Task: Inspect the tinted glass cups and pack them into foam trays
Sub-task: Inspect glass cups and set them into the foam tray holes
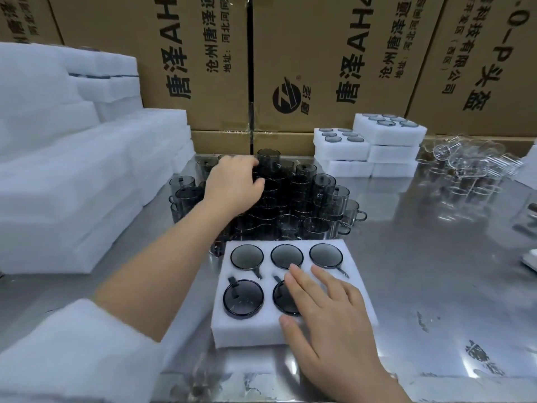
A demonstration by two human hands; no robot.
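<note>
A white foam tray (290, 330) lies on the steel table in front of me with smoky tinted glass cups (247, 256) set in its round holes. My right hand (325, 315) rests flat on the tray's near right part, fingers spread, covering that corner and part of one cup. Behind the tray stands a dense cluster of loose tinted cups (302, 196), some stacked. My left hand (235, 184) reaches over the cluster's left side with fingers curled around a cup at the top; the grip itself is hard to see.
Stacks of white foam blocks (72, 170) fill the left side. Filled foam trays (369, 141) are piled at the back right. Clear glass cups (470, 167) lie at the far right. Large cardboard boxes (319, 59) wall off the back of the steel table (436, 271).
</note>
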